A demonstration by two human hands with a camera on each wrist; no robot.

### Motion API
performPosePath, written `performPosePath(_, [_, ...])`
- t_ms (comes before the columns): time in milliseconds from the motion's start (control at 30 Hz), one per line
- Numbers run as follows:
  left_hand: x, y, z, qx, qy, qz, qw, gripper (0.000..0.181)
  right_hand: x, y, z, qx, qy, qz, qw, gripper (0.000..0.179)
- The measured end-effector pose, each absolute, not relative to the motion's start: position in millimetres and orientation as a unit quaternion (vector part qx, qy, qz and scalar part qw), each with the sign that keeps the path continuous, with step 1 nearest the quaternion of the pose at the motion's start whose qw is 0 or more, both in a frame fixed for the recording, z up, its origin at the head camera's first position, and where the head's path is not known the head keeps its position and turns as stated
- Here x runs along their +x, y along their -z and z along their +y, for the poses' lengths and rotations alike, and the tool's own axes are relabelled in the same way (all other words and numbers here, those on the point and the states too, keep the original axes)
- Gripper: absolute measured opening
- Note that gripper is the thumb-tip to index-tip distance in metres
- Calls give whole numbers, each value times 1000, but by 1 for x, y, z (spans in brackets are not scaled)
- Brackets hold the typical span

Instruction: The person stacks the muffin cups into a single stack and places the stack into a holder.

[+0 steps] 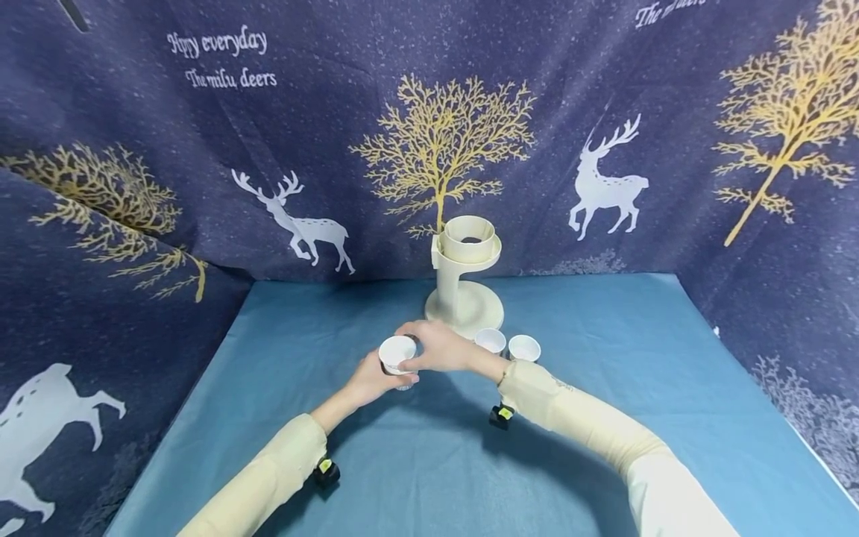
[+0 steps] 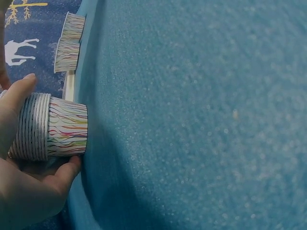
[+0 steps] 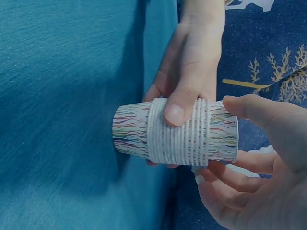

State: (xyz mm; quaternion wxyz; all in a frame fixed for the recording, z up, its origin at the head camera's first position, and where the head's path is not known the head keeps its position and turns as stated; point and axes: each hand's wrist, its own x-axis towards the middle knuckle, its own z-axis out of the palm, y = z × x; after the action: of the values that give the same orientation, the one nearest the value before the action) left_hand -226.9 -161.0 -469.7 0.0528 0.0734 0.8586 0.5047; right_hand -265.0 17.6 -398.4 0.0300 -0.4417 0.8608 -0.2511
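Note:
Between my two hands is a stack of nested paper cups point(image 3: 132, 129) with wavy coloured lines, held above the table. My left hand point(image 1: 371, 379) grips the stack from the side, its thumb lying across the piled rims in the right wrist view. The top cup point(image 3: 224, 132) stands partly out of the stack, and my right hand point(image 1: 439, 347) pinches it between thumb and fingers. Two single paper cups point(image 1: 490, 340) point(image 1: 524, 347) stand upright on the table, beyond my right wrist. Their sides show the same line pattern in the left wrist view.
Behind the hands, a cream stand point(image 1: 448, 287) with a round base carries a funnel-like ring point(image 1: 470, 250) near the table's back edge. A blue cloth point(image 1: 429, 477) covers the table. Dark curtains point(image 1: 322, 149) with deer and trees hang behind and at both sides.

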Motion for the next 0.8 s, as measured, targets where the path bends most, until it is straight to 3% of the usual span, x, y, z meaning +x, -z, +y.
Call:
performPosePath(533, [-229, 473, -160, 85, -491, 866, 38, 66, -262, 407, 18, -427, 236, 872, 45, 44])
performPosePath(800, [-221, 460, -158, 96, -498, 861, 41, 61, -262, 413, 23, -415, 236, 877, 56, 65])
